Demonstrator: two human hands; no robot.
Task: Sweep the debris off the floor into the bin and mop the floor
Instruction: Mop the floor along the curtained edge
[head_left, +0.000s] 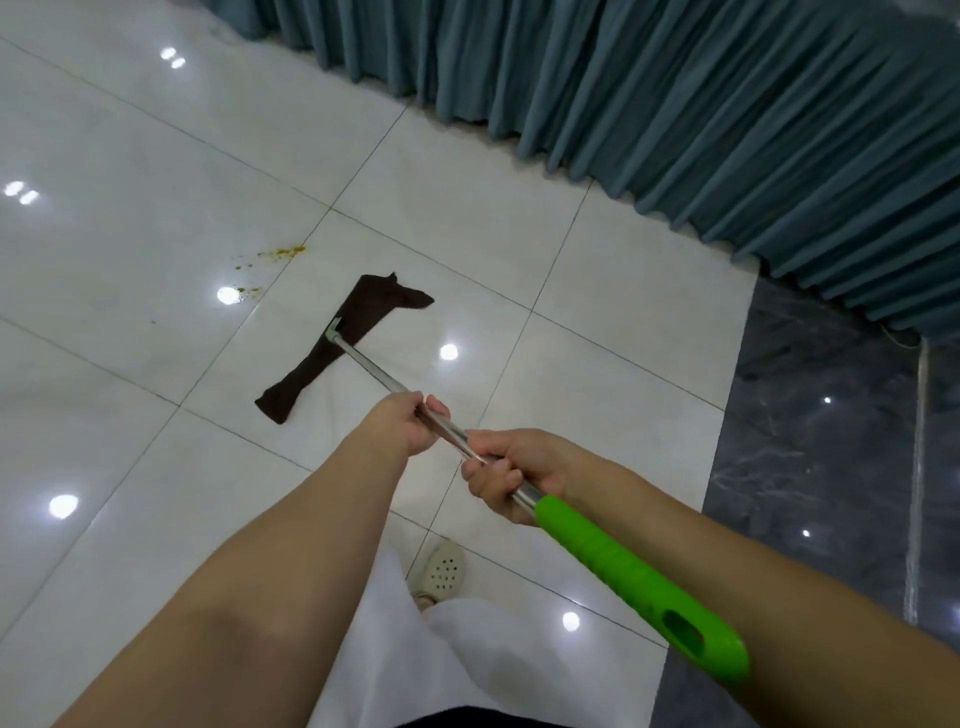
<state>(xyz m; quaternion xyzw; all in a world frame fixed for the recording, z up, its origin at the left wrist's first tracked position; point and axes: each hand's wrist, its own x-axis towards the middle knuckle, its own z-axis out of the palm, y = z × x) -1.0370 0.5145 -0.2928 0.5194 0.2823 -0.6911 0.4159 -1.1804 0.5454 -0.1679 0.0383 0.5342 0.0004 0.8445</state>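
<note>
Floor (156, 156): glossy white tiles with thin grout lines, reflecting several ceiling lights. A dark marbled strip (810, 467) borders the tiles on the right.

Curtain (675, 104): teal, pleated, running along the far edge of the floor from the top centre to the right.

Mop (363, 361): a metal shaft slants from lower right up to the head, ending in a green grip (639, 582) at the near end. A dark brown cloth (340, 345) is fixed at the head and lies flat on a white tile, spread crookedly, with one corner folded at the far end.

Right hand (511, 480): fingers curled round the shaft, just above the green grip.

Left hand (405, 423): fingers and thumb wrapped round the shaft further along, close to the right hand but apart from it.

Shoe (441, 569): pale, perforated, on the tile below the hands, beside white clothing.

Stain (283, 253): yellow-orange specks scattered on the tile, left of and beyond the cloth, not touching it.
</note>
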